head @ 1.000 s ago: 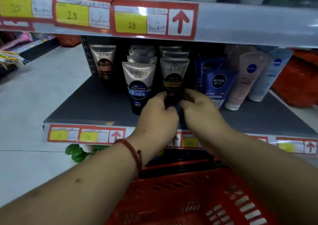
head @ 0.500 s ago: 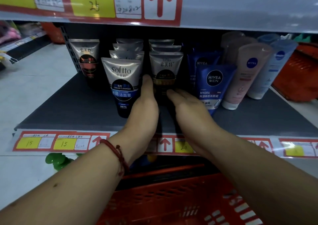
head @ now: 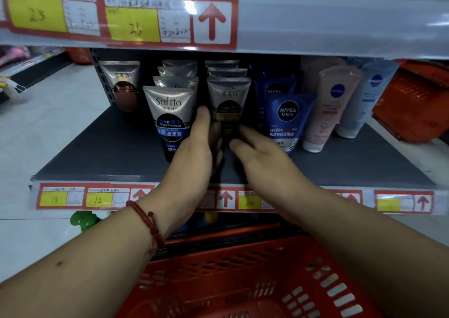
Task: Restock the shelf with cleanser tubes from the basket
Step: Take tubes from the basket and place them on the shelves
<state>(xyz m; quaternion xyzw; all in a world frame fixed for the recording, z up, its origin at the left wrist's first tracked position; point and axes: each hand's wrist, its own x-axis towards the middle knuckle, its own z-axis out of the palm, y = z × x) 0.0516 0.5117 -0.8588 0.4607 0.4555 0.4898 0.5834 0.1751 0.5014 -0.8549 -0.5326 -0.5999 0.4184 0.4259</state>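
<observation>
**Here: squaring the front tube in its row**

Head view. My left hand (head: 194, 147) and right hand (head: 262, 157) bracket the silver plastic cleanser tube with a black-and-gold band (head: 228, 99), which stands cap-down at the front of its row on the dark grey metal shelf (head: 97, 157). More tubes of the same kind stand in file behind it. Both hands are open. The left hand lies flat along the tube's left side with its fingers straight, and the right hand's straight fingers touch the lower right side near the cap. Neither hand grips the tube.

To the left, just beside my left hand, stands the silver Softto tube with a blue band (head: 170, 113). To the right stands the blue Nivea Men tube (head: 286, 118), close to my right fingertips. The red plastic mesh basket (head: 243, 281) sits below the shelf edge, near my forearms. No tubes show in the part of it in view.

As I judge it, the step is aligning, not placing. To do it well, I should press evenly from both sides, low by the cap, so that the tube cannot tip. The label should face outward and the tube should line up with the file behind. My hands should then draw straight back, clear of both neighbours. I should check the basket for further stock.
</observation>
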